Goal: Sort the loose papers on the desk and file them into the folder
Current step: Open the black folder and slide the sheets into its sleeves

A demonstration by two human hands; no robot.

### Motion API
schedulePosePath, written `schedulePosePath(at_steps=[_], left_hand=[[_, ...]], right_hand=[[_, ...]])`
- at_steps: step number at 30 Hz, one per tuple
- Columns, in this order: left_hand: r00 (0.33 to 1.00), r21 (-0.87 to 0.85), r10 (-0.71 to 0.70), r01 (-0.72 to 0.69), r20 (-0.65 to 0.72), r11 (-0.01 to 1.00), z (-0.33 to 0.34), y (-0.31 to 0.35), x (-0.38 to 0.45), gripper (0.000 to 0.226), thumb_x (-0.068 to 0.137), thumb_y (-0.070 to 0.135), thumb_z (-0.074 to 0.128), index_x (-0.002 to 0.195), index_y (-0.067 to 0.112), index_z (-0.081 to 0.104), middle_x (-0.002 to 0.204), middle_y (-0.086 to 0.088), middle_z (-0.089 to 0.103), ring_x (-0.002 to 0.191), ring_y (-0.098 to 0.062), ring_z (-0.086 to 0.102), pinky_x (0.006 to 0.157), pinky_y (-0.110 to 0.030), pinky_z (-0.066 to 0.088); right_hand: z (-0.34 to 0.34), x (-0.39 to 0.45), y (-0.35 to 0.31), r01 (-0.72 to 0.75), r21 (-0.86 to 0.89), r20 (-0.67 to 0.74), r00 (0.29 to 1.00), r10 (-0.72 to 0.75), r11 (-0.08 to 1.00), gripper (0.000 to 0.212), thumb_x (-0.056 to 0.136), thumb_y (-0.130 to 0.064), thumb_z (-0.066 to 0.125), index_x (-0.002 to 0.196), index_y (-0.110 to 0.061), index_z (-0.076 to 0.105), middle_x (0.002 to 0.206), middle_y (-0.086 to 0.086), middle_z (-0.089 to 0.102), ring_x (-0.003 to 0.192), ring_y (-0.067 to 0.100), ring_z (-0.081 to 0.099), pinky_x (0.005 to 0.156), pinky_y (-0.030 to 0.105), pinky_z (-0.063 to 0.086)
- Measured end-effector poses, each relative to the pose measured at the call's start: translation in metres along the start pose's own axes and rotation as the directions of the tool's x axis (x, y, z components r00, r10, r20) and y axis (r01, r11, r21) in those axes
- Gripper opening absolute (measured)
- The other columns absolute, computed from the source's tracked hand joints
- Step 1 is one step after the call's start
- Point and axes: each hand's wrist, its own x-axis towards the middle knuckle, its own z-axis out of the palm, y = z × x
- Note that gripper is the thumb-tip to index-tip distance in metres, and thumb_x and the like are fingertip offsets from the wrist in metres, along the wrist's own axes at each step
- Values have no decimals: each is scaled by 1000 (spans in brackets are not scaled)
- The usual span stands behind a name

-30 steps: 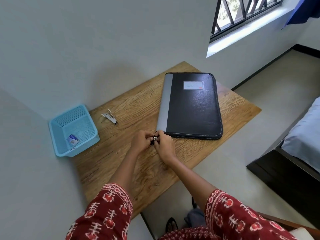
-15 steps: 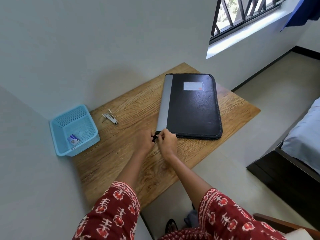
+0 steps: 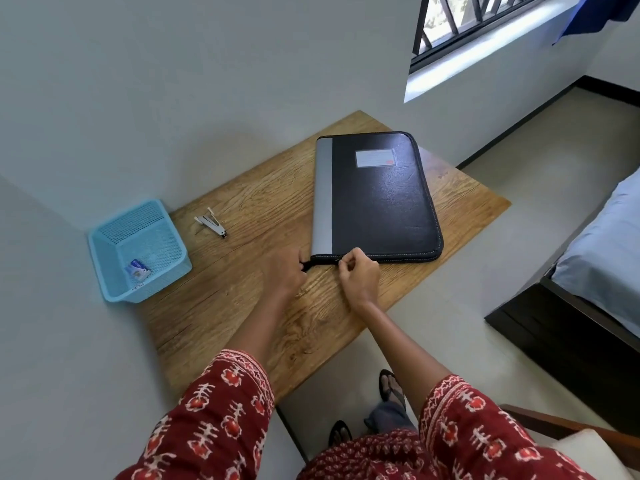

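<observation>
One black leather-look zip folder with a grey spine strip (image 3: pixel 375 195) lies flat and closed on one wooden desk (image 3: pixel 242 306), towards its far right side. One white label (image 3: pixel 375 158) sits on its cover. The left hand (image 3: pixel 285 271) grips the folder's near-left corner. The right hand (image 3: pixel 358 271) pinches the zip pull at the near edge. One light blue plastic mesh basket (image 3: pixel 138 251) stands at the desk's left edge, holding one small packet (image 3: pixel 138 268). One small metal stapler (image 3: pixel 211 222) lies just beside the basket. No loose papers are visible.
</observation>
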Motion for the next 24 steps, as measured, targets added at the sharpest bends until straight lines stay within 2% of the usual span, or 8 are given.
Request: schedulePosePath(at_steps=[4,7,10,12,15,17,19,24], left_hand=[[998,96,20,-25,54,995,-7,20,2,4,77,8,57,78,8,53,78,-5,57,79,-25,57,60,-33,40],[962,245,232,-261,141,934,-2,18,15,50,81,6,52,130,3,41,125,-16,51,113,-31,50,89,-36,43],[896,317,316,-412,311,854,1,24,23,63,88,21,51,142,-1,26,144,-25,32,125,-33,42,100,-36,38],[917,350,245,-352,314,868,4,33,26,60,93,27,46,140,-5,27,141,-30,34,118,-36,49,94,-38,43],[900,444,288,-415,327,794,7,36,25,43,95,11,37,134,-8,42,130,-32,49,102,-30,64,74,-30,54],[878,575,277,-468,391,671,10,34,21,39,79,3,41,105,1,71,97,-20,70,72,-18,71,47,-19,50],[851,639,423,-516,310,570,18,36,27,37,66,1,40,74,4,76,70,-13,71,47,-16,64,31,-18,40],[905,684,391,-394,170,614,10,46,13,35,62,-6,41,67,0,75,68,-14,70,47,-19,66,32,-20,42]], right_hand=[[3,-4,3,-2,35,-13,1000,3,999,8,82,-7,65,76,-6,59,73,4,62,71,21,56,66,31,42],[8,-8,6,23,30,-57,998,-22,999,10,83,-5,64,75,-7,58,76,4,60,76,20,53,68,30,41],[13,-8,3,12,61,-84,996,-7,998,4,85,-4,61,86,-8,59,80,4,61,79,19,53,68,25,36],[18,-8,0,-2,73,-96,995,9,997,8,87,-5,60,93,-9,59,82,3,61,82,18,53,69,24,36],[23,-11,-3,18,55,-109,994,-12,998,11,87,-2,57,96,-8,57,88,5,61,84,19,52,70,25,36],[23,-9,-4,56,39,-105,993,-51,998,12,86,1,56,94,-7,55,88,8,60,83,21,51,70,27,37],[19,-4,0,90,37,-105,991,-86,995,12,83,5,54,91,-5,54,85,10,59,80,25,52,70,30,37],[-18,10,31,78,20,-194,978,-73,997,14,79,5,55,85,-7,52,76,3,53,71,20,50,63,24,31]])
